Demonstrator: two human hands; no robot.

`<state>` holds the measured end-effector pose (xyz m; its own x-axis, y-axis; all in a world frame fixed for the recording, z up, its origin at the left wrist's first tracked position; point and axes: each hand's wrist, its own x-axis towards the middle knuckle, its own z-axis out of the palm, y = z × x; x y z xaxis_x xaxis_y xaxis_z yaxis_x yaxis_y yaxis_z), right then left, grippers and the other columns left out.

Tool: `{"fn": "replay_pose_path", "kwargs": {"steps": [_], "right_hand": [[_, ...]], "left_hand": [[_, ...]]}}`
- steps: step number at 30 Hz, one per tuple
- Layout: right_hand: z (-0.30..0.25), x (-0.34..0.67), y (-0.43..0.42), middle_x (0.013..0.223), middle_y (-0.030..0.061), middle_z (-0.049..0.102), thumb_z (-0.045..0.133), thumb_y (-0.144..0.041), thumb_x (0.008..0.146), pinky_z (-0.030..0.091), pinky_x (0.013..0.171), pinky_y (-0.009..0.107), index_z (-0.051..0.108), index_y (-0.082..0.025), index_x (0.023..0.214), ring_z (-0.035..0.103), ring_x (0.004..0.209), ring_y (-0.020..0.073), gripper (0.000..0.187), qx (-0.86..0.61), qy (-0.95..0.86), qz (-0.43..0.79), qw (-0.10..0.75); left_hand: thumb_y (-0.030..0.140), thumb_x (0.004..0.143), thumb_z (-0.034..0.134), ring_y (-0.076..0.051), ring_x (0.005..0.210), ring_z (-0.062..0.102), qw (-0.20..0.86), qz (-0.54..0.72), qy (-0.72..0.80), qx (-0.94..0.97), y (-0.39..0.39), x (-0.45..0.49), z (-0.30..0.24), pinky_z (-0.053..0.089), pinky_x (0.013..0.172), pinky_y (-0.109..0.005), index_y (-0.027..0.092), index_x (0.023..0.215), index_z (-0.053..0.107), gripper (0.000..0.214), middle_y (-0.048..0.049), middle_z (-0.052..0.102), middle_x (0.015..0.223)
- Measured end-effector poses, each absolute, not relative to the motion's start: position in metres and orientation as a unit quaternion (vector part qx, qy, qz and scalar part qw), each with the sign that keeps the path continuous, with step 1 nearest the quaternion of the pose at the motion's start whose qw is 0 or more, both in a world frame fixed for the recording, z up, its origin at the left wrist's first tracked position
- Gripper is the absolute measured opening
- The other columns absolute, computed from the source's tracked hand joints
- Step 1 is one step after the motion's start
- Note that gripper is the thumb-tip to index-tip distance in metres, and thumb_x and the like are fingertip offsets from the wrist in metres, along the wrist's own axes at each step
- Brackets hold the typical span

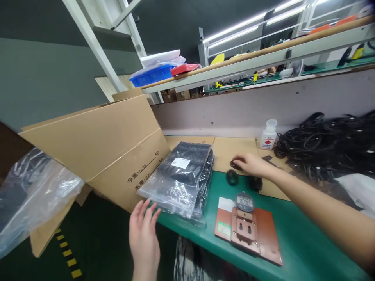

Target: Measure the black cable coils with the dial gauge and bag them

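My right hand (247,163) reaches across the bench with its fingers closed on a small black ring-shaped coil (235,166). Just below it stands a second black coil (232,177), and a third dark coil (256,183) lies under my wrist. My left hand (145,230) is open and holds nothing, its fingers slightly spread close to the front edge of a clear zip bag (172,199). That bag holds black cable-like pieces, carries a white label, and rests on similar bagging. A digital gauge (245,202) reading 0.000 sits on a copper-coloured fixture (245,230).
A large open carton (117,144) leans at the left, with clear plastic (43,195) hanging by it. Tangled black cables (328,140) are piled on the right, beside a white bottle (268,134). Overhead runs a shelf (249,60) bearing a blue tray (152,75).
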<state>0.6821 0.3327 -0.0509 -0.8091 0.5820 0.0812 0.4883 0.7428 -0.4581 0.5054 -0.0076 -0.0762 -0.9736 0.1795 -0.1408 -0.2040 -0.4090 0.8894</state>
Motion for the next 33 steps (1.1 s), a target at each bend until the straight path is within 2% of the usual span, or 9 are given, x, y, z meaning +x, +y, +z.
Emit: {"fn": "replay_pose_path", "kwargs": {"steps": [2, 4, 6, 8, 16, 24, 28, 30, 33], "right_hand": [[-0.062, 0.687, 0.333, 0.116, 0.0075, 0.067, 0.059, -0.033, 0.1, 0.057, 0.088, 0.042, 0.064, -0.016, 0.114, 0.067, 0.1, 0.0209, 0.023, -0.287, -0.929, 0.216, 0.091], [-0.072, 0.682, 0.329, 0.119, 0.0082, 0.066, 0.06, -0.033, 0.099, 0.056, 0.089, 0.043, 0.064, -0.016, 0.116, 0.066, 0.102, 0.0218, 0.024, -0.283, -0.933, 0.21, 0.073], [-0.079, 0.672, 0.325, 0.123, 0.0092, 0.064, 0.062, -0.034, 0.098, 0.055, 0.091, 0.045, 0.062, -0.016, 0.12, 0.065, 0.106, 0.0235, 0.028, -0.286, -0.936, 0.196, 0.056], [-0.084, 0.662, 0.322, 0.126, 0.0098, 0.062, 0.062, -0.034, 0.098, 0.055, 0.092, 0.046, 0.06, -0.017, 0.123, 0.064, 0.108, 0.0245, 0.031, -0.295, -0.937, 0.182, 0.04], [-0.097, 0.653, 0.322, 0.124, 0.0093, 0.063, 0.062, -0.034, 0.098, 0.056, 0.09, 0.044, 0.061, -0.017, 0.122, 0.065, 0.106, 0.0237, 0.029, -0.307, -0.932, 0.191, 0.031], [-0.075, 0.688, 0.31, 0.121, 0.012, 0.067, 0.066, -0.028, 0.093, 0.056, 0.094, 0.041, 0.062, -0.015, 0.122, 0.067, 0.105, 0.0242, 0.033, -0.327, -0.889, 0.28, 0.154], [-0.06, 0.72, 0.289, 0.111, 0.0115, 0.072, 0.053, -0.045, 0.094, 0.063, 0.071, 0.035, 0.054, -0.017, 0.135, 0.074, 0.084, 0.0236, 0.05, -0.315, -0.858, 0.354, 0.199], [-0.059, 0.731, 0.278, 0.106, 0.0104, 0.073, 0.064, -0.052, 0.082, 0.063, 0.06, 0.034, 0.059, -0.021, 0.129, 0.074, 0.077, 0.0254, 0.057, -0.317, -0.804, 0.436, 0.251], [-0.064, 0.738, 0.263, 0.109, 0.009, 0.073, 0.071, -0.054, 0.073, 0.065, 0.069, 0.036, 0.066, -0.026, 0.121, 0.074, 0.086, 0.0287, 0.056, -0.328, -0.772, 0.465, 0.283]], "left_hand": [[0.0, 0.083, 0.067, -0.024, 0.132, 0.055, 0.106, 0.793, 0.591, 0.103, -0.01, 0.544, -0.082, 0.041, 0.115, -0.033, 0.024, 0.106, 0.073, 0.033, -0.0039, 0.068, 0.129], [0.009, 0.081, 0.072, -0.031, 0.139, 0.047, 0.21, 0.736, 0.606, 0.218, 0.003, 0.576, -0.085, 0.031, 0.121, -0.038, 0.021, 0.098, 0.077, 0.022, -0.0088, 0.065, 0.135], [0.021, 0.088, 0.068, -0.033, 0.143, 0.042, 0.363, 0.674, 0.587, 0.265, 0.028, 0.59, -0.089, 0.029, 0.122, -0.042, 0.019, 0.114, 0.075, 0.027, -0.011, 0.058, 0.144], [0.03, 0.093, 0.062, -0.032, 0.142, 0.044, 0.408, 0.669, 0.571, 0.243, 0.054, 0.589, -0.095, 0.03, 0.12, -0.045, 0.02, 0.124, 0.069, 0.034, -0.0111, 0.059, 0.144], [0.03, 0.089, 0.068, -0.028, 0.147, 0.035, 0.31, 0.623, 0.67, 0.259, 0.073, 0.581, -0.116, 0.015, 0.126, -0.042, 0.025, 0.129, 0.068, 0.04, -0.0058, 0.051, 0.151], [0.028, 0.091, 0.063, -0.031, 0.139, 0.046, 0.286, 0.594, 0.677, 0.327, 0.069, 0.586, -0.118, 0.022, 0.124, -0.046, 0.023, 0.127, 0.07, 0.037, -0.0095, 0.06, 0.143], [0.03, 0.096, 0.053, -0.031, 0.137, 0.048, 0.294, 0.585, 0.666, 0.357, 0.06, 0.595, -0.12, 0.028, 0.122, -0.045, 0.022, 0.132, 0.066, 0.039, -0.0091, 0.06, 0.143], [0.027, 0.097, 0.05, -0.03, 0.14, 0.045, 0.287, 0.578, 0.688, 0.331, 0.06, 0.598, -0.123, 0.028, 0.122, -0.045, 0.019, 0.138, 0.06, 0.044, -0.0101, 0.055, 0.148], [0.024, 0.097, 0.046, -0.028, 0.147, 0.036, 0.27, 0.567, 0.716, 0.303, 0.064, 0.597, -0.128, 0.024, 0.124, -0.044, 0.013, 0.147, 0.048, 0.052, -0.0112, 0.042, 0.157]]}}
